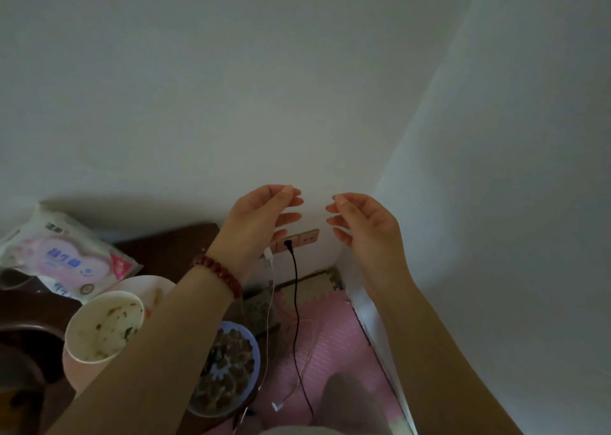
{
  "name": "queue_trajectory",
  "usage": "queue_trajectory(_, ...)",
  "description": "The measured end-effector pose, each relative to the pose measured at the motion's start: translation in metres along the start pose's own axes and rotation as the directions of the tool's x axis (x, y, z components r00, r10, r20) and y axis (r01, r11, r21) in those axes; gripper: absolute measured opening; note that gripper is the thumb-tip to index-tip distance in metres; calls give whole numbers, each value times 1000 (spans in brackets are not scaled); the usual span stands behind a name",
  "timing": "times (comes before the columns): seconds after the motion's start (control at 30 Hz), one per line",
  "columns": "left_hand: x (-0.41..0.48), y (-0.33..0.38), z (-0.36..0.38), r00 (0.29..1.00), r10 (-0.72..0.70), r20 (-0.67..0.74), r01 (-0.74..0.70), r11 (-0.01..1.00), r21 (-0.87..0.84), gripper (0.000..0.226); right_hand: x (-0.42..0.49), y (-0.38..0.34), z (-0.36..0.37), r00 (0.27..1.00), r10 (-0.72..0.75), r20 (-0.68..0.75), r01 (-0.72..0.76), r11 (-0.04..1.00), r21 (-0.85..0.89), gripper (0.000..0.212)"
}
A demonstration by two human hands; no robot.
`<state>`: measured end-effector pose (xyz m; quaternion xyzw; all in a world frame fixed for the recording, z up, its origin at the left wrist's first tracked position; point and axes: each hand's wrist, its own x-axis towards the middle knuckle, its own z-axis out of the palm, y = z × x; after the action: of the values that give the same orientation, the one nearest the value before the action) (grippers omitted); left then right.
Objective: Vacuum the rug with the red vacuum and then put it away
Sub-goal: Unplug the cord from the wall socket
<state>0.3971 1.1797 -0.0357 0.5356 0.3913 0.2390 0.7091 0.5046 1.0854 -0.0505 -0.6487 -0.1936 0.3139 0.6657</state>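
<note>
Loosely curled left hand [261,216], right hand [363,223], pink foam mat [334,335]

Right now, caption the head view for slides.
Left hand and right hand raised empty near wall socket, black cable plugged in.

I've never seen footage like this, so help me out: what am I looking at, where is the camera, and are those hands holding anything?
This is one picture from a camera worn on a person's head, looking forward and down. The left hand, wearing a red bead bracelet, and the right hand are raised before a white wall, fingers relaxed, holding nothing visible. Below them, a black cable is plugged into a wall socket. At lower left are a dark table, a used paper cup, a blue bowl and a soft packet. A pink mat covers the floor.
</note>
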Motion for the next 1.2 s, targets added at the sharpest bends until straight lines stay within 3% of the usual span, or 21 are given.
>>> queue_trajectory(0.47, 85, -34, 61, 963, 63, -262, -79, 996, -51, 17, 124, 31, -29, 973, 38, 229, -38, 999, -3, 10)
queue_trajectory(0.77, 161, -109, 83, 891, 175, -418, -195, 981, -5, 21, 202, 106, -43, 977, 65, 203, -79, 995, 59, 13)
queue_trajectory(1.2, 259, -236, 71, 868, 78, -491, -160, 979, -127, 17, 262, 250, -33, 987, 130, 95, -134, 990, 38, 14)
